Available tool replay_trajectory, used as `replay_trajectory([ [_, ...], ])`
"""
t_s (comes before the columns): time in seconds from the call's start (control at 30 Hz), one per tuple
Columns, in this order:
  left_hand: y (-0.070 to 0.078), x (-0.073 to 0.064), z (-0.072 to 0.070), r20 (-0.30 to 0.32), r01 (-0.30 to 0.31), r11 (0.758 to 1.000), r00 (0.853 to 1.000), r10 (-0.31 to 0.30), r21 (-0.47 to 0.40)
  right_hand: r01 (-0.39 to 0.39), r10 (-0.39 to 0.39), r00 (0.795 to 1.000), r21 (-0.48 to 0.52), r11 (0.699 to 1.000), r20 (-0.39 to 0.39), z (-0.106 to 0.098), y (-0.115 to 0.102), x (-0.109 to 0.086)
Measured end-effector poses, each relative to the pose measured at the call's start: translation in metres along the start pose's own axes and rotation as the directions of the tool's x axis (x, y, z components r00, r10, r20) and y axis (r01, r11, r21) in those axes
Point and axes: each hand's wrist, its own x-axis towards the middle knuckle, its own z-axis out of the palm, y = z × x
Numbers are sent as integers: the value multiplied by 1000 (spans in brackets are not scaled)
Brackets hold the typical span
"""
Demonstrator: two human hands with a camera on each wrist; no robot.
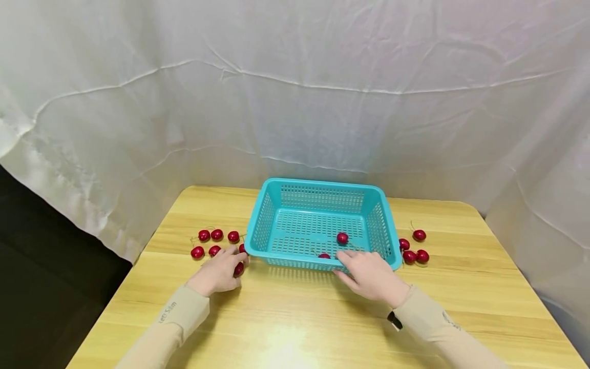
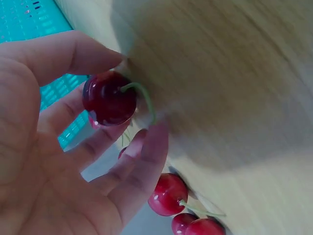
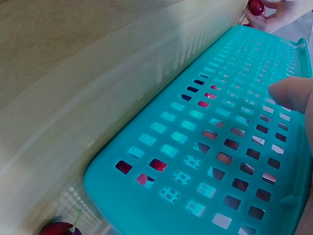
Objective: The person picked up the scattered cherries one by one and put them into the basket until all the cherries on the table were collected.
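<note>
At the basket's left, my left hand (image 1: 221, 270) holds a dark red cherry (image 2: 110, 98) between thumb and curled fingers. Its green stem (image 2: 146, 100) points out toward the fingertips in the left wrist view. My right hand (image 1: 372, 277) grips the front wall of a turquoise plastic basket (image 1: 299, 260), with fingers over the rim and the thumb (image 3: 288, 93) against the outside. Inside the basket lie a cherry (image 1: 342, 238) near the middle right and another cherry (image 1: 324, 255) partly hidden by the front rim.
Several loose cherries (image 1: 216, 234) lie on the wooden table (image 1: 286, 307) left of the basket, around the left hand. More cherries (image 1: 409, 257) sit close to the basket's right side. A pale cloth (image 1: 295, 102) hangs behind the table.
</note>
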Motion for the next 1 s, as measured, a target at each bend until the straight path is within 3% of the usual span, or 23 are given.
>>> replay_trajectory([
  [0.17, 0, 3, -3, 3, -43, 999, 999, 43, -13, -1, 1, 1000, -8, 1000, -7, -1, 2, 0],
  [0.4, -3, 4, -2, 35, -57, 997, 998, 59, -42, 0, 0, 1000, -4, 1000, 10, 1, 1, 0],
  [0.77, -2, 9, 0, 85, 12, 994, 996, -3, -104, 11, -11, 1000, -19, 1000, -5, 4, 0, -1],
  [1.0, -3, 9, -2, 78, 7, 996, 997, 0, -89, 6, -6, 1000, -11, 1000, -2, 1, -3, 0],
])
